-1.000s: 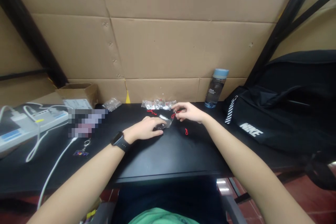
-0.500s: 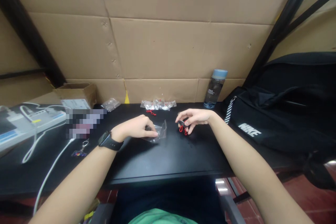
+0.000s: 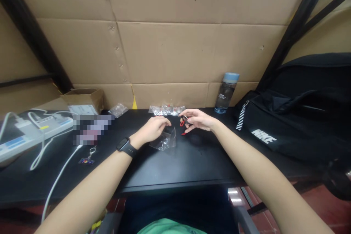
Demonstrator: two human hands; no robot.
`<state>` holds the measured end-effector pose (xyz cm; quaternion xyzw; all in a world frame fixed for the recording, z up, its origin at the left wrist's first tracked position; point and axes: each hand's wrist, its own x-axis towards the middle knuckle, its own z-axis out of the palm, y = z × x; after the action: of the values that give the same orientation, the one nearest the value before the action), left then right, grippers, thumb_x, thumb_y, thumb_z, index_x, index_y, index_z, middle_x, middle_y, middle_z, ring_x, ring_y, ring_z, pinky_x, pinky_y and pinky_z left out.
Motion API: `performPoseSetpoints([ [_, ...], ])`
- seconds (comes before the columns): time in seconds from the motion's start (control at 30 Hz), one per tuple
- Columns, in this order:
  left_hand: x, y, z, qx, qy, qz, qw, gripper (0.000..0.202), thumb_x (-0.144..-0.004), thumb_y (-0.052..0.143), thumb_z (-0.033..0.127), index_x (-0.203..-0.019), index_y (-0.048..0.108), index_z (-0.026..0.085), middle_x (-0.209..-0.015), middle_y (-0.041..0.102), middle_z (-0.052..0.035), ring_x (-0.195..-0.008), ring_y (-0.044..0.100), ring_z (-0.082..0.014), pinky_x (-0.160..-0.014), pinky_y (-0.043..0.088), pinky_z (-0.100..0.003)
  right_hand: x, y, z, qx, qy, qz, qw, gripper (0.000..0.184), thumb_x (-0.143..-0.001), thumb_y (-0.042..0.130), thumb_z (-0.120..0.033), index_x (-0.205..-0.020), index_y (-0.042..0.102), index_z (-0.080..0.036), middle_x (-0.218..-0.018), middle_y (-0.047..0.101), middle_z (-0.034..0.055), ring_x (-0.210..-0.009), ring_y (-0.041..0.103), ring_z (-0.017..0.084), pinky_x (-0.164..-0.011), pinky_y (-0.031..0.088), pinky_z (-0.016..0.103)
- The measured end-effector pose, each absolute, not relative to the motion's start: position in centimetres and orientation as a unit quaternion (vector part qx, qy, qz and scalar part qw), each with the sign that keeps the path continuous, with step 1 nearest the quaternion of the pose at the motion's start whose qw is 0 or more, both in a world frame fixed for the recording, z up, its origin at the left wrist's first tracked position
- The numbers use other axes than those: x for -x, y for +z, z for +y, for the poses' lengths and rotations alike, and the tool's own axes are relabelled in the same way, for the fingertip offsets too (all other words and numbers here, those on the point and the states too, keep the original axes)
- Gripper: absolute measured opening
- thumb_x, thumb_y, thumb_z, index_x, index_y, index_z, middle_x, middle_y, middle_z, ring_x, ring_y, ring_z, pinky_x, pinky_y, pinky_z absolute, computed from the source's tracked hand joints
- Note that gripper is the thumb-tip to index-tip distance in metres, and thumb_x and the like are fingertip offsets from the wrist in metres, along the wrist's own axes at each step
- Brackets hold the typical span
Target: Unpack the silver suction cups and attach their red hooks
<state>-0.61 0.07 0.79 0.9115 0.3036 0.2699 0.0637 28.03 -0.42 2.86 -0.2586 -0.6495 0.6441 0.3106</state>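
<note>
My left hand (image 3: 153, 128), with a black watch on the wrist, is closed on the top edge of a small clear plastic bag (image 3: 164, 140) that hangs down onto the black table (image 3: 175, 164). My right hand (image 3: 196, 119) pinches a small dark piece with red cords (image 3: 183, 122) just right of the bag's mouth. The two hands are a few centimetres apart. A row of filled clear bags with red bits (image 3: 166, 109) lies behind them against the cardboard wall.
A blue-capped water bottle (image 3: 226, 93) stands at the back right beside a black sports bag (image 3: 296, 124). At the left are a white power strip with cables (image 3: 30, 135), a small cardboard box (image 3: 83, 98), another clear bag (image 3: 117, 109) and a keychain (image 3: 86, 160).
My right hand picked up the red-corded piece from the table and brought it left and up toward the bag. My left hand lifted the bag's top edge.
</note>
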Motion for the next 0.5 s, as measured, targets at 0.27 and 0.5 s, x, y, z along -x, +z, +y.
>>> performPoseSetpoints([
  [0.27,-0.4,0.2,0.0,-0.912,0.250,0.318,0.071,0.042,-0.095,0.036,0.009,-0.112,0.071,0.025,-0.115,0.072,-0.0026,-0.109,0.065,-0.0195,-0.100,0.048,-0.034,-28.1,2.4,-0.2,0.286,0.640,-0.637,0.321,0.042,-0.078,0.075,-0.018,-0.118,0.064,-0.020,-0.102,0.066,0.0053,-0.078,0.068,0.015,-0.079,0.064,0.053],
  [0.5,-0.2,0.1,0.4,-0.927,0.228,0.287,0.085,0.062,-0.081,0.035,-0.002,-0.116,0.074,0.031,-0.119,0.073,0.0009,-0.113,0.064,-0.0175,-0.103,0.045,-0.032,-24.8,0.6,0.2,0.276,0.636,-0.588,0.416,0.038,-0.080,0.074,-0.020,-0.117,0.064,-0.021,-0.101,0.066,0.0048,-0.076,0.066,0.014,-0.080,0.063,0.056],
])
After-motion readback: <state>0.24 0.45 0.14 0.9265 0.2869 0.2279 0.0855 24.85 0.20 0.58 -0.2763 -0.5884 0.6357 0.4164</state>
